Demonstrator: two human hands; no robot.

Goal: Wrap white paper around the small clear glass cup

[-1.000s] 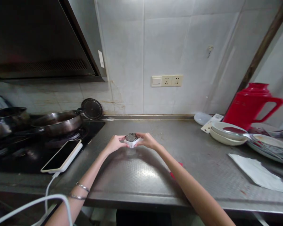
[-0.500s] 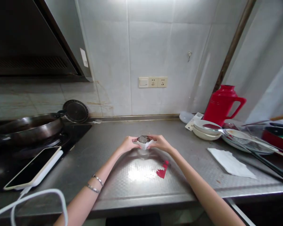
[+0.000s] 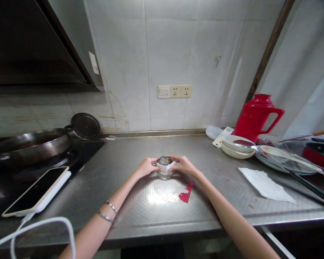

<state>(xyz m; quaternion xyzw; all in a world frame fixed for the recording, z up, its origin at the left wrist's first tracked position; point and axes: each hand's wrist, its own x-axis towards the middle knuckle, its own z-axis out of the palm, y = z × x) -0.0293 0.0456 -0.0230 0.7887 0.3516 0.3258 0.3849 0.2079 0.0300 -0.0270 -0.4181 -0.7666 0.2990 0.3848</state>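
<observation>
Between my two hands, over the middle of the steel counter (image 3: 110, 208), is a small white container (image 3: 165, 168) with a round, dark, shiny top. I cannot make out its exact kind. My left hand (image 3: 147, 166) grips it from the left, thumb on the near side and fingers behind. From the right, my right hand (image 3: 184, 165) closes on it the same way. A torn piece of red paper (image 3: 185, 196) lies on the counter nearer to me, a little right of the container.
On the left are a pan (image 3: 35, 144) on the stove and a phone (image 3: 36, 190) with a white cable (image 3: 43, 221). A red thermos (image 3: 255, 117), stacked bowls (image 3: 236, 151), a plate (image 3: 283, 165) with utensils and a white tissue (image 3: 264, 183) stand or lie right.
The view has shifted slightly. Both hands keep their grip; the container sits slightly lower, with more of its pale side showing.
</observation>
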